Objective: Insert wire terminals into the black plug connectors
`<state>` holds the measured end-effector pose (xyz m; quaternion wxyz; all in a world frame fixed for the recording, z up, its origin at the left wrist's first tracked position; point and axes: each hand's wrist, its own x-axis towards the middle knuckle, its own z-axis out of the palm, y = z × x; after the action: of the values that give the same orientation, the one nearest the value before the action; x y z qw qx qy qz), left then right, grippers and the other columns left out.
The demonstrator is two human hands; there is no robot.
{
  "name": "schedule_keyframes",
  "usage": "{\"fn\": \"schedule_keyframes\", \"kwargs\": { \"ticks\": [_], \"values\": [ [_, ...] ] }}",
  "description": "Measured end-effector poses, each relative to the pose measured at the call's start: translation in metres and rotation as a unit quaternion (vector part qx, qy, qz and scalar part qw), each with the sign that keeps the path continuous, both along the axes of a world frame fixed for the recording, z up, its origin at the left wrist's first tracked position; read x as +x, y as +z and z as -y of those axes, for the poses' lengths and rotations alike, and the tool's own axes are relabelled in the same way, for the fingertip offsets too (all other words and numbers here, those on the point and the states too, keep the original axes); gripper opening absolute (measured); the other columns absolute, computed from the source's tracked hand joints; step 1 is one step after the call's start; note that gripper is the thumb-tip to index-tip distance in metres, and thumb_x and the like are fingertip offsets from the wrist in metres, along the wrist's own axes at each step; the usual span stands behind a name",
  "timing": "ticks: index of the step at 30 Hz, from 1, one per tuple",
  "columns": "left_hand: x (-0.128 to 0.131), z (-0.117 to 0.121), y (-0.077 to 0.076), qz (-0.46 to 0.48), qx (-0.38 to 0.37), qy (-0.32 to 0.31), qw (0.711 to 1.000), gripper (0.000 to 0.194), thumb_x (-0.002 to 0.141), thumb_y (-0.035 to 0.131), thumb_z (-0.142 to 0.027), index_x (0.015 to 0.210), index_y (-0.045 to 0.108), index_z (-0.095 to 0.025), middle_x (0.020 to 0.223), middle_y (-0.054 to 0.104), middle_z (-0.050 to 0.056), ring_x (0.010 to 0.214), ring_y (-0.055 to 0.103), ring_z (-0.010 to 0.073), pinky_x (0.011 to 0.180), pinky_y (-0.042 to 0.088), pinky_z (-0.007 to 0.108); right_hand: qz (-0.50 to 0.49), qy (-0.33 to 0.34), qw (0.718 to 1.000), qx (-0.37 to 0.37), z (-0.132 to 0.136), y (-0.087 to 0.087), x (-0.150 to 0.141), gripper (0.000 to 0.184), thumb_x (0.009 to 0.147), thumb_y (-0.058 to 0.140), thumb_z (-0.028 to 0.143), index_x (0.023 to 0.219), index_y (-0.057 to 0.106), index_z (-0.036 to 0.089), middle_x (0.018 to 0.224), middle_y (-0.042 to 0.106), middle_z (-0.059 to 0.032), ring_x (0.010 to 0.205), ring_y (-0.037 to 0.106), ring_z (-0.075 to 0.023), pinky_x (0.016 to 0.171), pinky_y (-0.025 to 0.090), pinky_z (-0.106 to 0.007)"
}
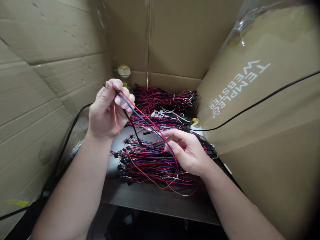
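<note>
My left hand is closed on one end of a wire harness with red, blue and black strands, raised above the table. From there the strands slope down to my right hand, whose thumb and fingers close round them. A thin orange-red wire hangs in a loose loop from my left hand, and a short black sleeved lead dangles beside it. Beneath both hands lies a wide pile of similar harnesses, with black connectors at their left ends.
Further bundles of red and black wires lie at the back. Cardboard walls enclose the table on the left, back and right. A black cable crosses on the right. A yellow-white object stands in the back left corner.
</note>
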<state>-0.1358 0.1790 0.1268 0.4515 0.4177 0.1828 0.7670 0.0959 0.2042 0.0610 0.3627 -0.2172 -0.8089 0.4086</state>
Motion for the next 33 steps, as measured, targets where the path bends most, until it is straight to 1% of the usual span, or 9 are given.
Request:
{"fn": "schedule_keyframes", "kwargs": {
  "ticks": [3, 7, 12, 16, 18, 20, 24, 29, 33],
  "values": [
    [0.008, -0.002, -0.008, -0.018, -0.025, -0.025, 0.999, 0.029, 0.098, 0.064, -0.039, 0.075, 0.062, -0.021, 0.060, 0.039, -0.003, 0.056, 0.049, 0.0096, 0.054, 0.048, 0.018, -0.032, -0.008, 0.999, 0.006, -0.004, 0.001, 0.003, 0.042, 0.102, 0.055, 0.054, 0.112, 0.071, 0.017, 0.083, 0.071, -0.0039, 0.075, 0.066, -0.0152, 0.070, 0.053, -0.029],
    [0.017, -0.009, -0.024, -0.114, -0.027, -0.058, 0.991, 0.027, 0.083, 0.083, -0.047, 0.084, 0.071, -0.022, 0.064, 0.053, -0.002, 0.063, 0.059, 0.0122, 0.061, 0.054, 0.022, -0.065, -0.010, 0.997, -0.036, -0.009, -0.001, -0.002, 0.045, 0.101, 0.055, 0.059, 0.108, 0.074, 0.019, 0.088, 0.074, -0.0048, 0.082, 0.069, -0.0168, 0.079, 0.056, -0.031],
    [0.023, -0.011, -0.034, -0.210, -0.051, -0.116, 0.970, 0.027, 0.084, 0.084, -0.043, 0.091, 0.079, -0.018, 0.071, 0.068, 0.003, 0.063, 0.065, 0.0130, 0.061, 0.055, 0.024, -0.153, 0.003, 0.967, -0.206, -0.015, 0.001, 0.004, 0.063, 0.100, 0.043, 0.071, 0.099, 0.077, 0.019, 0.081, 0.074, -0.0054, 0.078, 0.070, -0.0176, 0.080, 0.057, -0.033],
    [0.021, -0.009, -0.037, -0.234, -0.025, -0.161, 0.959, 0.026, 0.090, 0.078, -0.044, 0.101, 0.082, -0.020, 0.076, 0.073, 0.005, 0.066, 0.067, 0.0106, 0.064, 0.055, 0.019, -0.163, 0.113, 0.930, -0.310, -0.015, 0.009, 0.008, 0.063, 0.097, 0.045, 0.072, 0.092, 0.078, 0.019, 0.077, 0.073, -0.0048, 0.071, 0.067, -0.0159, 0.075, 0.056, -0.031],
    [0.021, -0.007, -0.039, -0.247, -0.018, -0.163, 0.955, 0.028, 0.092, 0.075, -0.046, 0.105, 0.081, -0.022, 0.079, 0.074, 0.005, 0.070, 0.069, 0.0113, 0.067, 0.056, 0.019, -0.169, 0.143, 0.925, -0.309, -0.013, 0.016, 0.007, 0.056, 0.095, 0.052, 0.070, 0.094, 0.078, 0.020, 0.078, 0.072, -0.0043, 0.071, 0.065, -0.0154, 0.074, 0.055, -0.031],
    [0.021, -0.006, -0.040, -0.257, -0.006, -0.172, 0.951, 0.028, 0.093, 0.073, -0.046, 0.107, 0.080, -0.023, 0.080, 0.074, 0.005, 0.071, 0.070, 0.0134, 0.068, 0.058, 0.022, -0.162, 0.152, 0.935, -0.277, -0.009, 0.022, 0.004, 0.049, 0.091, 0.063, 0.067, 0.094, 0.078, 0.020, 0.080, 0.072, -0.0041, 0.072, 0.064, -0.0155, 0.073, 0.054, -0.031],
    [0.024, -0.004, -0.037, -0.274, 0.024, -0.196, 0.941, 0.022, 0.092, 0.075, -0.042, 0.104, 0.080, -0.025, 0.079, 0.075, 0.005, 0.068, 0.072, 0.0172, 0.064, 0.060, 0.027, -0.119, 0.120, 0.957, -0.234, -0.002, 0.035, -0.001, 0.038, 0.090, 0.072, 0.054, 0.084, 0.076, 0.017, 0.077, 0.071, -0.0027, 0.070, 0.062, -0.0127, 0.071, 0.051, -0.027],
    [0.024, -0.001, -0.030, -0.329, 0.037, -0.150, 0.932, 0.018, 0.087, 0.081, -0.039, 0.100, 0.083, -0.025, 0.081, 0.078, 0.006, 0.071, 0.075, 0.0190, 0.065, 0.061, 0.027, -0.105, 0.081, 0.962, -0.240, 0.000, 0.043, 0.000, 0.034, 0.086, 0.080, 0.048, 0.074, 0.075, 0.016, 0.069, 0.072, -0.0006, 0.063, 0.061, -0.0095, 0.063, 0.048, -0.022],
    [0.022, -0.007, -0.035, -0.323, 0.056, -0.096, 0.940, 0.017, 0.088, 0.081, -0.037, 0.099, 0.084, -0.024, 0.081, 0.077, 0.006, 0.073, 0.073, 0.0151, 0.067, 0.059, 0.022, -0.091, 0.098, 0.955, -0.267, 0.001, 0.044, 0.005, 0.030, 0.084, 0.083, 0.042, 0.072, 0.076, 0.015, 0.066, 0.073, -0.0009, 0.059, 0.061, -0.0087, 0.060, 0.047, -0.022]
  ]
}}
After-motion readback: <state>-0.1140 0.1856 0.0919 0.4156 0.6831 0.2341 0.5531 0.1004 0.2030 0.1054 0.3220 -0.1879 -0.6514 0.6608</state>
